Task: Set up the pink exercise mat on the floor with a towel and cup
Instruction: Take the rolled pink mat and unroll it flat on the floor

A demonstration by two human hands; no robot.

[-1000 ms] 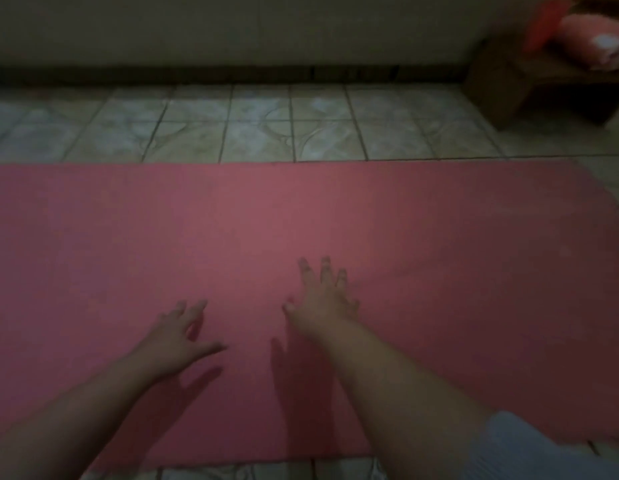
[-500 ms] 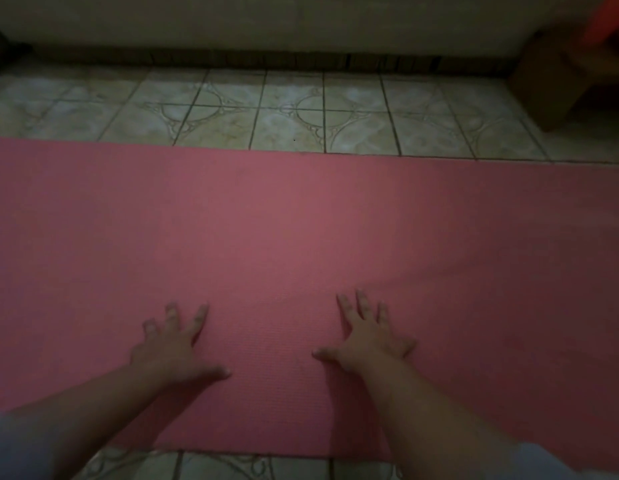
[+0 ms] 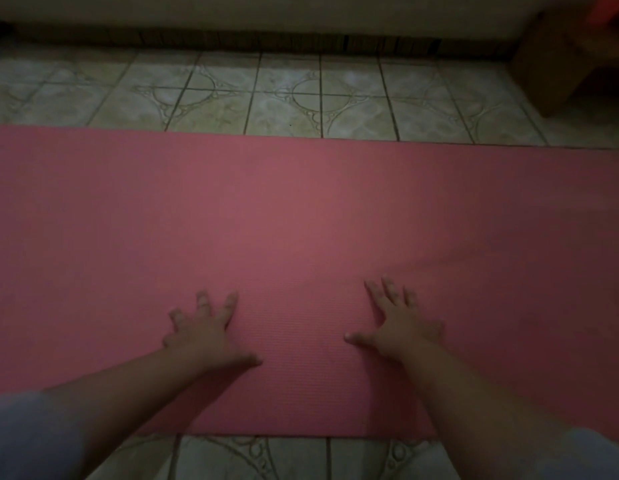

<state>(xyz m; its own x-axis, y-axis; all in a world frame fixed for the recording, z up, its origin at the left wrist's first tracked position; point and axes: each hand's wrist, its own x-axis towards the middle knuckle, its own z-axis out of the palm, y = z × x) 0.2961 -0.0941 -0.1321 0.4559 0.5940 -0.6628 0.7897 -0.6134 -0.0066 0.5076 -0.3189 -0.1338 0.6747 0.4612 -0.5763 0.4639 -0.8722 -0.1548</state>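
The left hand lay palm down on the pink mat, fingers spread and the thumb stuck out toward the mat's middle. It gripped nothing; it was simply flat against the ribbed surface, close to the mat's near edge. The right hand lay on the mat beside it with a clear gap between the two, likewise flat and splayed, thumb pointing back toward the left hand and holding nothing. Both forearms reached across the mat's near edge, and a pale sleeve covered the left upper arm at the lower corner of the view.

The mat itself was unrolled flat on the tiled floor, running across the whole view from left to right. A faint ripple showed in the mat to the right of the right hand. Patterned tiles lay beyond the mat's far edge and also in front of its near edge. Past the far tiles stood a wall with a dark base strip. Beyond the mat's far right corner sat a brown wooden piece of furniture, only partly in view.
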